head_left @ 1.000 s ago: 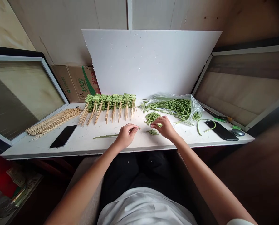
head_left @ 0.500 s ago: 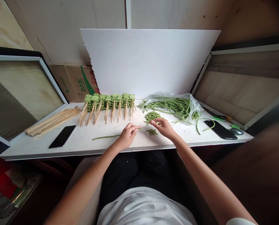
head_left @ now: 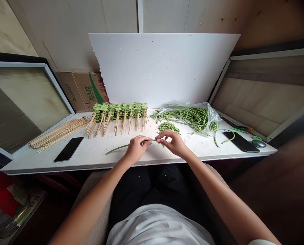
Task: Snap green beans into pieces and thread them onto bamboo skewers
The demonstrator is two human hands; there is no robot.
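A long green bean [head_left: 116, 148] runs through my left hand [head_left: 137, 147], its tail trailing to the left over the table. The fingers of that hand are closed round it. My right hand [head_left: 172, 142] pinches the bean's other end, a short span showing between the two hands. Just behind my right hand lies a pile of short cut bean pieces [head_left: 168, 127]. A few more pieces are mostly hidden under that hand.
Bean skewers [head_left: 120, 112] stand in a row at the back. Loose bamboo sticks [head_left: 57, 133] and a phone [head_left: 68, 149] lie left. At right are a plastic bag of long beans [head_left: 192, 117], a second dark phone [head_left: 240, 141] and a mouse [head_left: 259, 144].
My right hand has moved left and down from beside the cut pieces and taken hold of the bean's end. The bean's tail has shifted slightly right with my left hand.
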